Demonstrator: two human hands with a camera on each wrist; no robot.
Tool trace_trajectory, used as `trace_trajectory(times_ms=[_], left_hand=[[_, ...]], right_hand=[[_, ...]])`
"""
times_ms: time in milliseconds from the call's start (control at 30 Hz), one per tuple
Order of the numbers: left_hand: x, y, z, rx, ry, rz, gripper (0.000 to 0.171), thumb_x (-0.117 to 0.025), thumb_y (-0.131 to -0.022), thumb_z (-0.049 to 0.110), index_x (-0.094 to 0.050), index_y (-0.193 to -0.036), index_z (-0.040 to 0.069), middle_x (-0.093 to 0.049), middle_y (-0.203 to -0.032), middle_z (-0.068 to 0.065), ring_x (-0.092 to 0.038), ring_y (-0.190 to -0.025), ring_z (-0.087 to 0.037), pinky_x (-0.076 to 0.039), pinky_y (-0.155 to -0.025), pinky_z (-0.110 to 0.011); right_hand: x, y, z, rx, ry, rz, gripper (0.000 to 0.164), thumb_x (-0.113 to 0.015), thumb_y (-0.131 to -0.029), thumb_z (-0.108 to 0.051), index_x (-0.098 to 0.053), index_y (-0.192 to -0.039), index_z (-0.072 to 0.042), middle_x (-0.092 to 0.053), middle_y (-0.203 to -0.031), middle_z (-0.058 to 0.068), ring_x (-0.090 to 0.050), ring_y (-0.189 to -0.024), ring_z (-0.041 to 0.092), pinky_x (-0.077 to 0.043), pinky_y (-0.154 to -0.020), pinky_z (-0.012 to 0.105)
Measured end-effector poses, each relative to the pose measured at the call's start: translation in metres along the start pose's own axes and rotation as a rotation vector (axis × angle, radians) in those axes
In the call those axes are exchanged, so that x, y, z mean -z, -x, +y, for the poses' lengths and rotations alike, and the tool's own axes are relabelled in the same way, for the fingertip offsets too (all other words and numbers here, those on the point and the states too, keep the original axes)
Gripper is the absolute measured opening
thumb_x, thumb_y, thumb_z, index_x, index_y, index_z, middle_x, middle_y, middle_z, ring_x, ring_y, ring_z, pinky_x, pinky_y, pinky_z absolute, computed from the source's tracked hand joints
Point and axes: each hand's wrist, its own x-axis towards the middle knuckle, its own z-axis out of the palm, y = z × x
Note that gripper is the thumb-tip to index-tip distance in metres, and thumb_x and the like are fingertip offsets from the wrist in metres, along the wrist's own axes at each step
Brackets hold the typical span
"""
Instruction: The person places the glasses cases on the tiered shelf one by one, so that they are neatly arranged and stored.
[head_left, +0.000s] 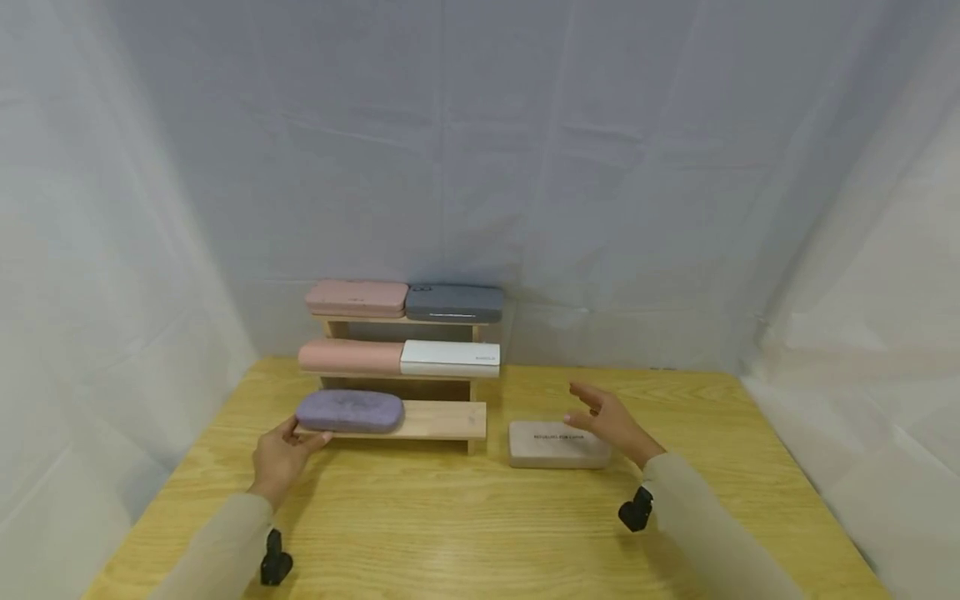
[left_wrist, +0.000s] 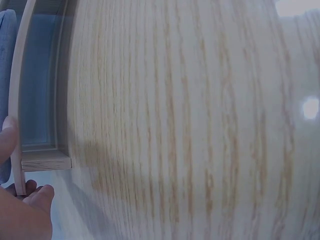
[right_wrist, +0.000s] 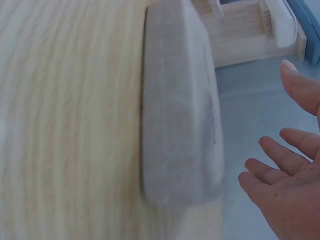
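My left hand [head_left: 279, 457] grips the left end of the lowest board of a three-tier wooden rack [head_left: 444, 419], the thumb along its front and the fingers [left_wrist: 42, 195] round the end. Right by that hand, a purple glasses case [head_left: 350, 411] lies on this board. A beige glasses case [head_left: 558, 446] with dark lettering rests on the table to the right of the rack. Over its right part hovers my right hand [head_left: 611, 425], fingers spread and holding nothing. The right wrist view shows the beige case [right_wrist: 180, 110] beside the open palm.
On the top tier sit a pink glasses case [head_left: 357, 298] and a grey-blue one [head_left: 454, 303]. The middle tier carries a salmon-pink case [head_left: 351, 356] and a white case [head_left: 450, 357]. Pale sheeting [head_left: 480, 167] encloses the wooden table [head_left: 450, 517] at the back and sides.
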Motion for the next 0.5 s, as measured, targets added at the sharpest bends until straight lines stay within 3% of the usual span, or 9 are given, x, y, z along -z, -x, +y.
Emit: trace_trajectory(times_ms=[200,500], left_hand=[[-0.001,-0.001,-0.001,-0.011,-0.012,0.022,0.085,-0.071,-0.088,0.035,-0.027,-0.145,-0.01,-0.048,-0.132,-0.031,-0.048,-0.113,-0.034,-0.045,-0.087,-0.042],[-0.001,-0.001,-0.001,-0.006,0.011,0.004,0.087,-0.07,-0.088,0.036,-0.024,-0.146,-0.009,-0.044,-0.137,-0.032,-0.046,-0.118,-0.037,-0.044,-0.091,-0.045]], right_hand=[[0.006,0.018,0.024,-0.016,-0.019,0.007,0.074,-0.066,-0.092,-0.022,-0.026,-0.15,0.001,-0.027,-0.152,0.026,-0.022,-0.139,0.045,-0.02,-0.11,0.061],[0.006,0.033,0.05,-0.093,-0.039,0.011,0.083,-0.075,-0.084,-0.02,-0.029,-0.149,0.002,-0.027,-0.153,0.023,-0.028,-0.137,0.046,-0.032,-0.107,0.055]])
